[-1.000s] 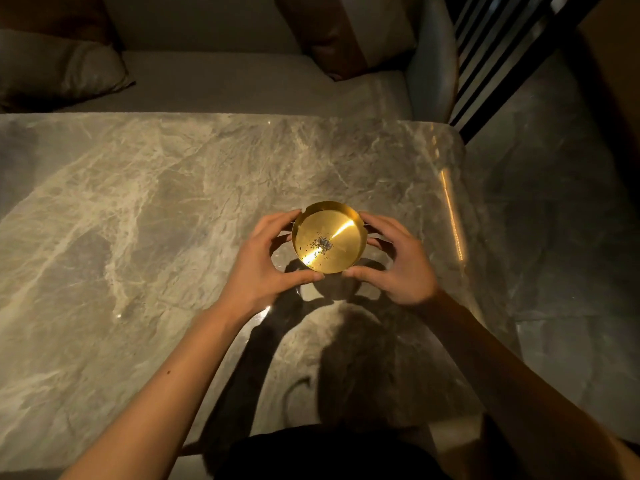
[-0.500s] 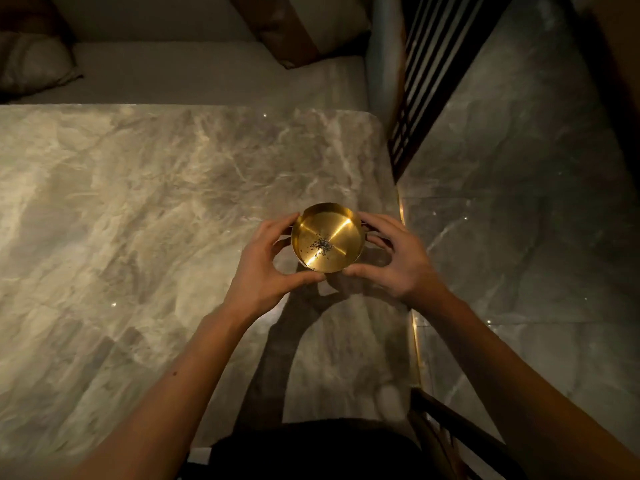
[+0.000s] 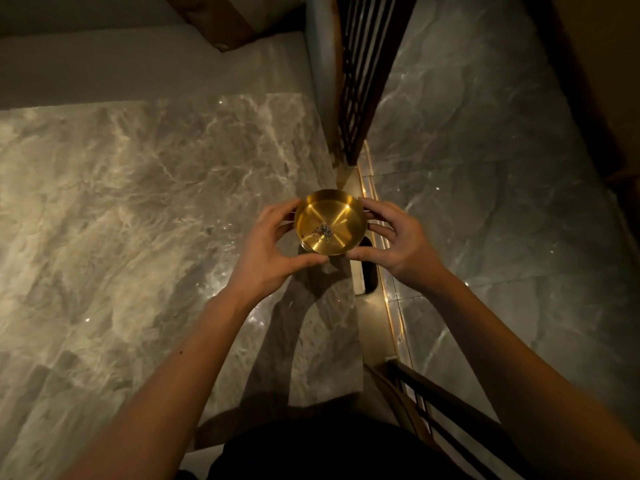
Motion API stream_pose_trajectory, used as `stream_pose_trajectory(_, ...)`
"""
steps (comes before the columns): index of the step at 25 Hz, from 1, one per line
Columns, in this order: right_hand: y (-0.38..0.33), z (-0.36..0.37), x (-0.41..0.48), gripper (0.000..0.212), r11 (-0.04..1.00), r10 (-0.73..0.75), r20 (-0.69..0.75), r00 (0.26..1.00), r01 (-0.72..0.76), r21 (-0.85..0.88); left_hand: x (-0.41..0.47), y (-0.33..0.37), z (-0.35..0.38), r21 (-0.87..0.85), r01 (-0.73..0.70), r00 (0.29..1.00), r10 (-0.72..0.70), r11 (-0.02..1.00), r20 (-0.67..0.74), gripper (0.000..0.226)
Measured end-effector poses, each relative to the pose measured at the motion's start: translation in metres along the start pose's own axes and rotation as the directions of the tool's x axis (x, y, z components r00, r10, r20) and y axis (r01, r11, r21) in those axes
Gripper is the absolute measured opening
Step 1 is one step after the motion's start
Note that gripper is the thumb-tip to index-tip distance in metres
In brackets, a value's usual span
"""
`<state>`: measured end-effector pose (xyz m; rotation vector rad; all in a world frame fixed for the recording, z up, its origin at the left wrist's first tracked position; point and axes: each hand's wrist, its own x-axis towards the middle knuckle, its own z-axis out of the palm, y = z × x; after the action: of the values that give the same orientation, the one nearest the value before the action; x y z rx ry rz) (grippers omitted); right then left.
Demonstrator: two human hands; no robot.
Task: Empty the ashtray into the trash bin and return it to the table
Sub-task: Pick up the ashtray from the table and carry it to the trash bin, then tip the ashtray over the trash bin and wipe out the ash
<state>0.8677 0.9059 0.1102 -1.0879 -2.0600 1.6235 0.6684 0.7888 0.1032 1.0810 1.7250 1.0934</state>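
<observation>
A round, shiny gold ashtray [image 3: 330, 221] with a small pile of grey ash in its middle is held level above the right edge of the marble table [image 3: 138, 216]. My left hand [image 3: 268, 249] grips its left side, thumb under the near rim. My right hand [image 3: 398, 242] grips its right side. Just below the ashtray, between the table edge and the floor, part of a white-rimmed bin with a dark opening [image 3: 367, 268] shows; most of it is hidden by my right hand and the ashtray.
A light sofa seat [image 3: 138, 67] with a brown cushion [image 3: 221, 26] lies beyond the table. A dark slatted screen [image 3: 360, 81] stands at the table's far right corner. Grey marble floor [image 3: 502, 202] spreads to the right, and a dark chair frame [image 3: 433, 403] sits near my right forearm.
Both hands have carried the ashtray from over the table's middle right to its right edge. The view has swung right, bringing the floor and the bin's opening into sight.
</observation>
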Motion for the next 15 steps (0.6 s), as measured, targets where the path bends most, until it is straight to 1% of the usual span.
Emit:
stream_pose_trajectory(3, 0.013, -0.004, -0.006, 0.083, 0.996, 0.088, -0.046, 0.995, -0.087, 0.02, 0.01, -0.008, 0.012, -0.028, 0.063, 0.995, -0.061, 0.998, 0.075, 0.095)
stream_pose_trajectory(5, 0.023, -0.005, -0.006, 0.081, 0.991, 0.132, -0.039, 0.991, -0.13, 0.038, 0.015, -0.016, 0.02, -0.036, 0.109, 0.989, -0.105, 0.993, 0.106, 0.096)
stream_pose_trajectory(9, 0.046, -0.012, -0.006, 0.082, 0.981, 0.188, -0.034, 0.981, -0.186, 0.059, 0.023, -0.025, 0.04, -0.039, 0.18, 0.977, -0.174, 0.983, 0.123, 0.089)
stream_pose_trajectory(11, 0.06, -0.022, -0.003, 0.083, 0.972, 0.223, -0.019, 0.975, -0.221, 0.086, 0.028, -0.028, 0.055, -0.042, 0.222, 0.968, -0.215, 0.974, 0.127, 0.087)
stream_pose_trajectory(15, 0.094, -0.055, 0.005, 0.077, 0.949, 0.271, 0.06, 0.961, -0.277, 0.148, 0.047, -0.029, 0.097, -0.035, 0.319, 0.942, -0.313, 0.947, 0.123, 0.087)
